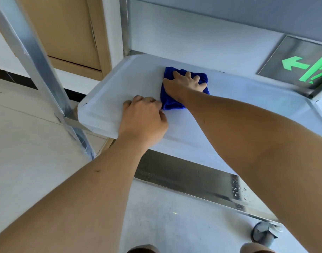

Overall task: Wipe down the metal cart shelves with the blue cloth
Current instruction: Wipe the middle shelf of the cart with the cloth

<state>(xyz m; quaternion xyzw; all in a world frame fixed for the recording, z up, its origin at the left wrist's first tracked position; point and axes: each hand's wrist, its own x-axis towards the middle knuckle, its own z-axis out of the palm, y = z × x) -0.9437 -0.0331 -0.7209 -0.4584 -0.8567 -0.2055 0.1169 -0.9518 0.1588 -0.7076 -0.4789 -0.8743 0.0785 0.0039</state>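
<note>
The blue cloth (pixel 172 101) lies folded on the lower metal cart shelf (pixel 123 84), toward its back middle. My right hand (pixel 184 83) presses flat on the cloth with fingers spread. My left hand (pixel 143 117) rests on the shelf's front left part, beside the cloth's near corner, fingers curled under and holding nothing that I can see. The shelf surface is pale and matte with a raised rim.
A metal cart upright (pixel 34 57) slants at the left and another upright (pixel 124 26) stands at the back. A lower metal rail (pixel 193 181) and a caster wheel (pixel 264 234) are below. A green exit arrow sign (pixel 306 68) sits at right. A beige door (pixel 65 30) is behind.
</note>
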